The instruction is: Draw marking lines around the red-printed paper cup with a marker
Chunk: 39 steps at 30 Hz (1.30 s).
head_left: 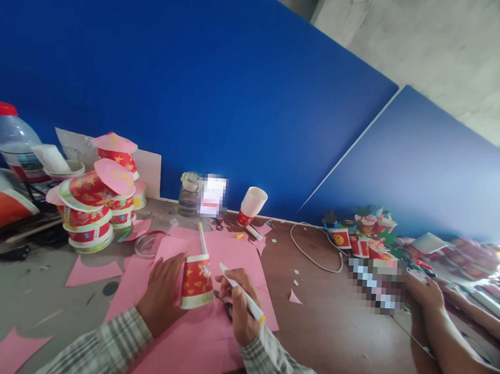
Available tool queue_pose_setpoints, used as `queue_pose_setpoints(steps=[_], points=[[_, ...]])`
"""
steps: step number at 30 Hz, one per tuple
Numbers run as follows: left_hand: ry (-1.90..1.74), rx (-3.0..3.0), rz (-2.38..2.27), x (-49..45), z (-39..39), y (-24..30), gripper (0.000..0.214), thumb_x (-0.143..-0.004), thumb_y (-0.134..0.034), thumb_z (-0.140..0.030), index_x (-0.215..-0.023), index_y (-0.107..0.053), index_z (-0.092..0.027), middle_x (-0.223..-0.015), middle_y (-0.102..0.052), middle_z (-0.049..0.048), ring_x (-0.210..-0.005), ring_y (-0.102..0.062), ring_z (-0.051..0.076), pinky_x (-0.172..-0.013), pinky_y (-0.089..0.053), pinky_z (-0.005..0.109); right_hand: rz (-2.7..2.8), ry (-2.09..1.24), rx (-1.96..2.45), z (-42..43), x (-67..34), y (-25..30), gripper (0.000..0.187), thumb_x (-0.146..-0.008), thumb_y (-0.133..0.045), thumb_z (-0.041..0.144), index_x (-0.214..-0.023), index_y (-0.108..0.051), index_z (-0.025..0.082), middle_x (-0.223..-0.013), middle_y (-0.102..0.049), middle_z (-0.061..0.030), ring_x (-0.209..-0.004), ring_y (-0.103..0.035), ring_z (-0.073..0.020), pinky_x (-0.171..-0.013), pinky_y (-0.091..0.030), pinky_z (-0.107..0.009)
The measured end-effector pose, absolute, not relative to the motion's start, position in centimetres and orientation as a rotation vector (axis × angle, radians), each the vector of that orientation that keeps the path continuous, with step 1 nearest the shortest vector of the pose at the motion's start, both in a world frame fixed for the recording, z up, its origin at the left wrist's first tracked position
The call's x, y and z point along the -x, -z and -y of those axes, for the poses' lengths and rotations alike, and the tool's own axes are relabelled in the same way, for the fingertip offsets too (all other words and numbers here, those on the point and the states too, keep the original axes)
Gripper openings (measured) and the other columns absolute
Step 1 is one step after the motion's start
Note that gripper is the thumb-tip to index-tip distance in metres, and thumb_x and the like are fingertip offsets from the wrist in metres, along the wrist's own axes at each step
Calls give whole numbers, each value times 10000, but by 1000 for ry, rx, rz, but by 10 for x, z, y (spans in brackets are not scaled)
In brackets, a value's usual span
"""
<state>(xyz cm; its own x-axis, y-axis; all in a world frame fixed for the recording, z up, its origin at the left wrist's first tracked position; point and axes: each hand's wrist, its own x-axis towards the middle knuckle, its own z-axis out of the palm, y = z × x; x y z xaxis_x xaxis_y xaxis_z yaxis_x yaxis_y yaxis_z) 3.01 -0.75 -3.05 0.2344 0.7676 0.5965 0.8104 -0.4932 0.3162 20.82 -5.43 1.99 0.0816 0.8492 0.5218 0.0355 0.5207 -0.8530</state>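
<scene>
My left hand [164, 292] is closed round the side of a red patterned paper cup [197, 280], which is upside down with its pale rim at the bottom. In my right hand [241, 308] is a white marker pen [243, 295] with a yellow end, its tip pointing up toward the cup but apart from it. Dark-handled scissors [227, 307] show partly behind my right fingers. A second white pen [203, 238] with a yellowish tip rises behind the cup. Beneath both hands lie pink paper sheets [253, 272].
Stacked red cups with pink paper tops [88, 216] stand at left, beside a red-capped bottle [18, 139]. Further back are a glass jar [189, 197], a lit phone [213, 196] and a white cup [253, 203]. At right, another person's hand [424, 291] holds a blurred device.
</scene>
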Motion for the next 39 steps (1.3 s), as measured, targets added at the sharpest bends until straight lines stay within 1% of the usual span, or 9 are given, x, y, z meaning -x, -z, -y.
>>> queue_pose_setpoints(steps=[3,6,8,11,15,19,25,34,39], points=[[1115,2425,1559,-31,8,29,882,-460,-550,-544,-1181,-238,-143,-1108,-474,131,-1026,-416,288,-916,-241,451,1338,-775,895,55,-207,-14,265,-804,-467,383,-908,-618,191,-642,-593,-20,-468,-546,-159,-469,-497,-296],[1124,2414,1577,-32,8,24,896,-441,-555,-561,-1166,-260,-125,-1072,-487,140,-1006,-426,297,-901,-259,461,1300,-712,886,54,-204,-8,247,-826,-444,306,-1026,-562,220,-641,-628,-11,-355,-493,-120,-387,-468,-260],[1139,2394,1595,-33,9,21,906,-425,-568,-566,-1157,-273,-120,-1058,-485,146,-1004,-421,300,-896,-265,461,1354,-601,897,54,-202,-7,261,-825,-448,231,-1069,-539,244,-614,-635,-1,-352,-503,-131,-376,-463,-259],[1161,2362,1620,-33,11,17,892,-419,-588,-547,-1145,-291,-123,-1063,-470,147,-1029,-394,304,-905,-253,459,1551,-381,912,56,-201,-10,299,-769,-518,119,-1016,-575,277,-696,-651,-28,-551,-599,-207,-489,-507,-321],[1185,2336,1626,-33,12,18,867,-444,-591,-483,-1166,-258,-139,-1131,-432,137,-1086,-327,317,-927,-204,475,1867,-172,853,59,-200,-15,462,-713,-578,78,-1100,-508,321,-836,-652,-52,-716,-595,-266,-629,-500,-421],[1186,2360,1620,-34,12,19,840,-447,-595,-454,-1161,-277,-149,-1071,-493,108,-1074,-345,311,-926,-214,457,2011,-80,835,57,-200,-15,531,-709,-590,89,-1164,-448,323,-840,-644,-54,-709,-578,-269,-647,-480,-442],[1202,2365,1680,-36,16,10,859,-429,-596,-522,-1142,-311,-138,-1027,-490,117,-1001,-400,305,-919,-206,475,2057,-49,846,53,-201,-13,507,-717,-596,109,-1168,-440,282,-852,-624,-62,-720,-556,-258,-655,-459,-418],[1274,2360,1733,-37,21,-2,858,-421,-620,-522,-1147,-319,-178,-1016,-468,100,-981,-398,312,-918,-174,514,2112,-30,874,51,-199,-4,464,-761,-508,100,-1159,-433,327,-820,-618,-52,-656,-550,-245,-644,-440,-416],[1368,2367,1733,-35,23,-4,927,-444,-613,-564,-1191,-224,-178,-1054,-428,111,-1014,-368,320,-906,-205,537,1991,-111,939,49,-197,0,433,-745,-510,83,-1129,-481,280,-803,-622,-57,-668,-564,-250,-624,-453,-389]])
